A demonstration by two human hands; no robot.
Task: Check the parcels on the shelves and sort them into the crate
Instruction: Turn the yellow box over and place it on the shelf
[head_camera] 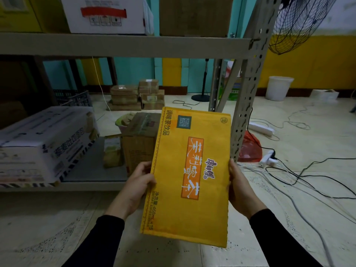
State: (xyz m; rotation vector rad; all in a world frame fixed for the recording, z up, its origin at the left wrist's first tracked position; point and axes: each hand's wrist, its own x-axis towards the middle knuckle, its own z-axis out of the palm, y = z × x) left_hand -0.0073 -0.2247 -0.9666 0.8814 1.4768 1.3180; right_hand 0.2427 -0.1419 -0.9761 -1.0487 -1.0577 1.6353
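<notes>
While both hands, left hand (137, 186) and right hand (238, 186), curl their fingers round the edges of the flat yellow printed carton (189, 174) held up before the grey metal shelf (92, 176), sorting looks barely begun, with boxes remaining shelved.

One yellow carton (189, 176) held by two hands; behind it, one brown box (141, 135), one white bucket (278, 88)

The lower shelf (92, 170) carries a white printed carton (46, 143) at its left end, a brown taped box (140, 139) near its right end, and a small packet (112, 151) between them.
</notes>
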